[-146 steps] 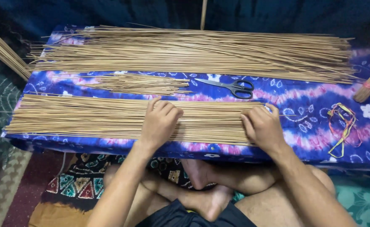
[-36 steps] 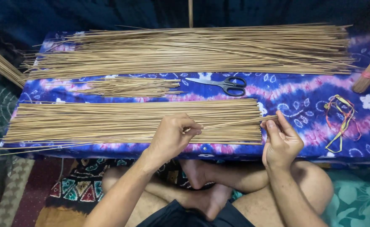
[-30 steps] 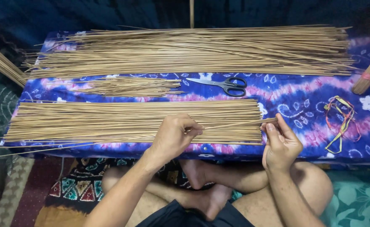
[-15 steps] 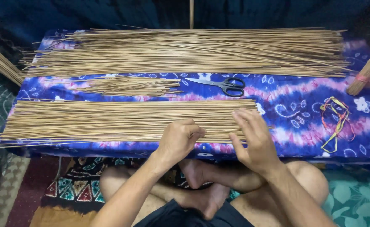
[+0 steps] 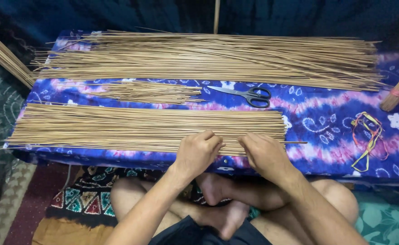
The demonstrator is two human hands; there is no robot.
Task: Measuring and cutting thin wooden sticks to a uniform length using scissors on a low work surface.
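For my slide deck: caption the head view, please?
Both hands, left hand and right hand, rest on the near row of thin tan sticks atop a blue-purple tie-dye cloth.

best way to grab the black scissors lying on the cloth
Take the scissors by the black handle loops at their right end, coming from above and the right. They lie flat and closed, blades pointing left toward the small stick pile, with bare cloth around the handles.
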